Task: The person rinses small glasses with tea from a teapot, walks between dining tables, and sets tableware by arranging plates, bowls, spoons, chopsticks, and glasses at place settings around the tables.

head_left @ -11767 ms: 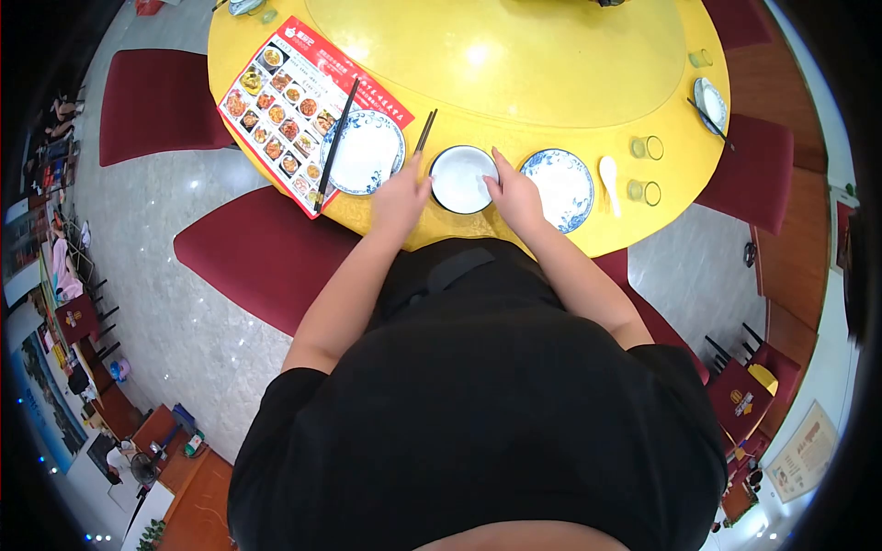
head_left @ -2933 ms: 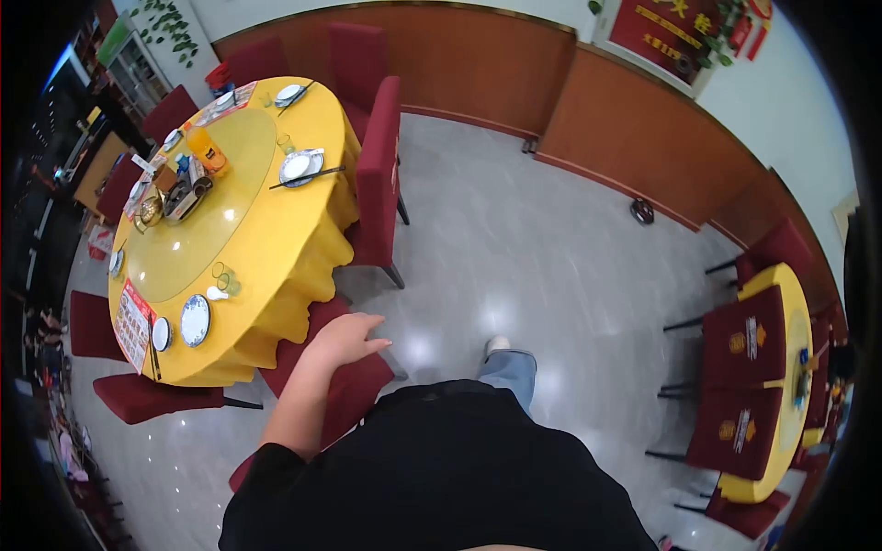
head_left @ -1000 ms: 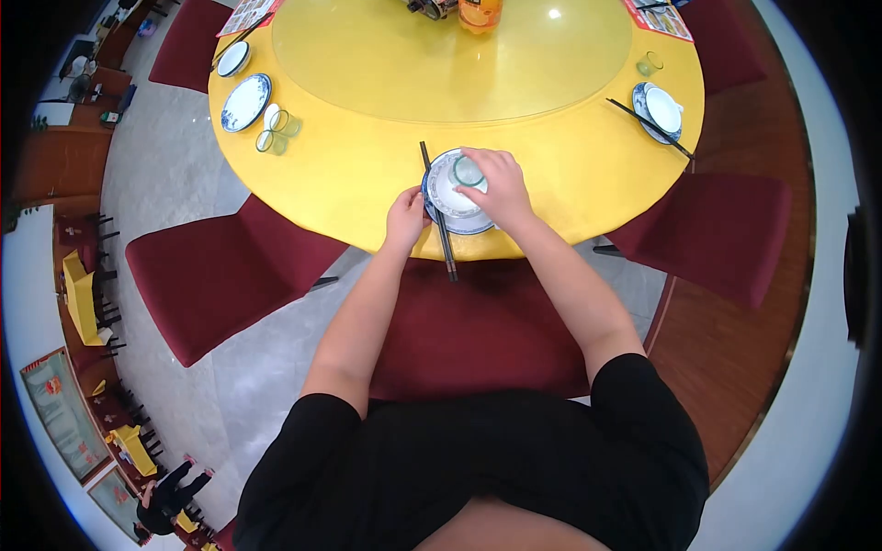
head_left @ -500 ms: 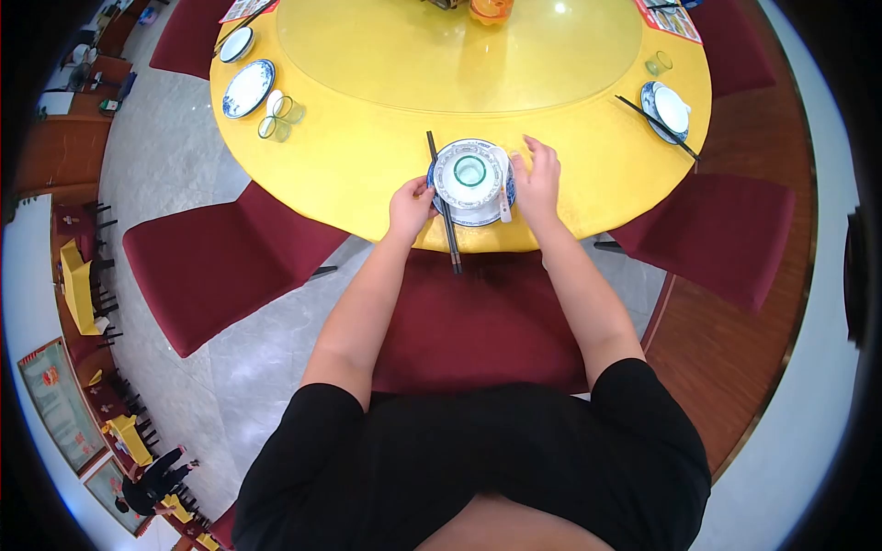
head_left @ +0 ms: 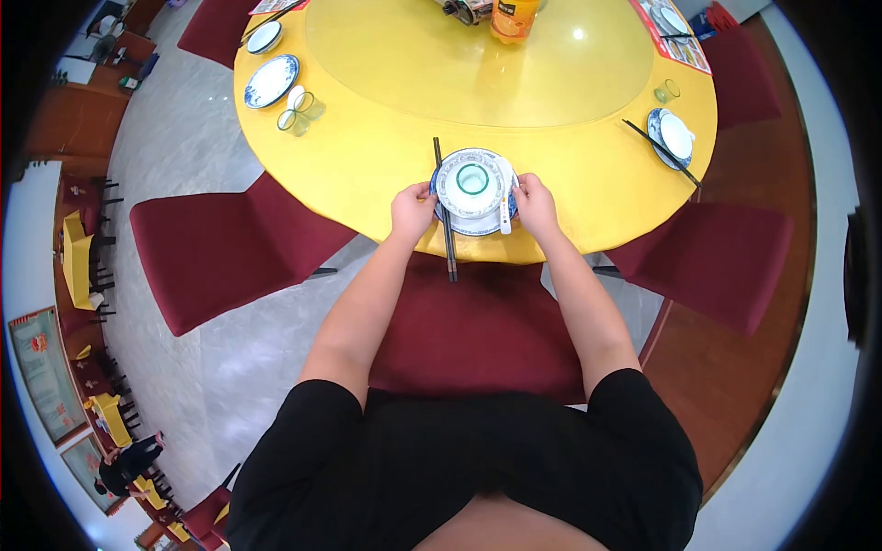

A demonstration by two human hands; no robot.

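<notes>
A blue-rimmed plate (head_left: 473,227) rests at the near edge of the yellow table, bearing a patterned bowl (head_left: 447,190) with a greenish glass (head_left: 472,179) in it. Black chopsticks (head_left: 449,246) lie across the plate's left side, their ends past the table edge. A white spoon (head_left: 505,217) is on the right side of the plate. My left hand (head_left: 412,210) grips the plate's left rim, thumb and fingers closed. On the opposite rim, my right hand (head_left: 537,204) is closed in the same way, close beside the spoon.
A red chair (head_left: 478,335) stands between me and the table (head_left: 367,193). Other chairs are at left (head_left: 230,243) and right (head_left: 703,262). Two glasses (head_left: 300,114) and an oval plate (head_left: 272,81) lie at left, an orange bottle (head_left: 514,20) at the back. A person (head_left: 129,466) is far left.
My right hand has let go of the glass, which now sits in the bowl, and has come down to the plate's right rim. My left hand stays at the left rim.
</notes>
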